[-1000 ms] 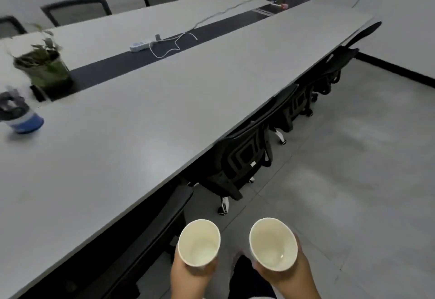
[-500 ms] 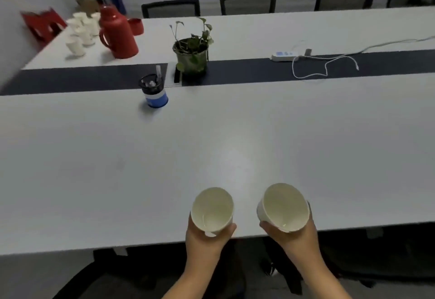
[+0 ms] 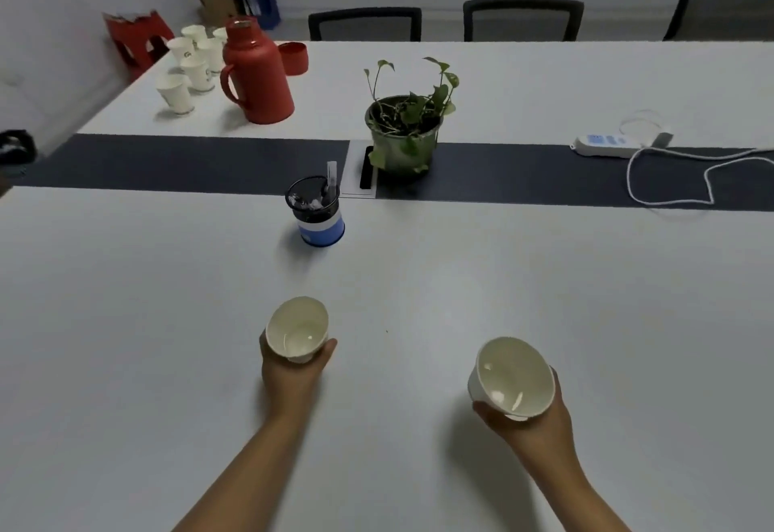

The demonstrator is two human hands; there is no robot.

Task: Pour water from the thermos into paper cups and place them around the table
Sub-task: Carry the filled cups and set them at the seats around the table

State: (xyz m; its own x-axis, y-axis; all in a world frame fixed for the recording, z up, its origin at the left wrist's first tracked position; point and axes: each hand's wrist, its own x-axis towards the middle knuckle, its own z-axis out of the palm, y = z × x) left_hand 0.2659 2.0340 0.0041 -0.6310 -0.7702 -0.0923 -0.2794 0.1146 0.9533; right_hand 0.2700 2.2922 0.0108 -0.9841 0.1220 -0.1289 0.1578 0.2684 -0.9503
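My left hand grips one water-filled cup at 6 o'clock, my right hand another at 5, over the desk; thermos and spare cups, logos unreadable, at 11.

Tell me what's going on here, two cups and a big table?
A person holds a paper cup in each hand over the near side of a long white table. The left hand grips one cup, the right hand the other cup; both appear to hold a little water. Neither is clearly set down yet. The red thermos stands at the far left corner beside more paper cups.
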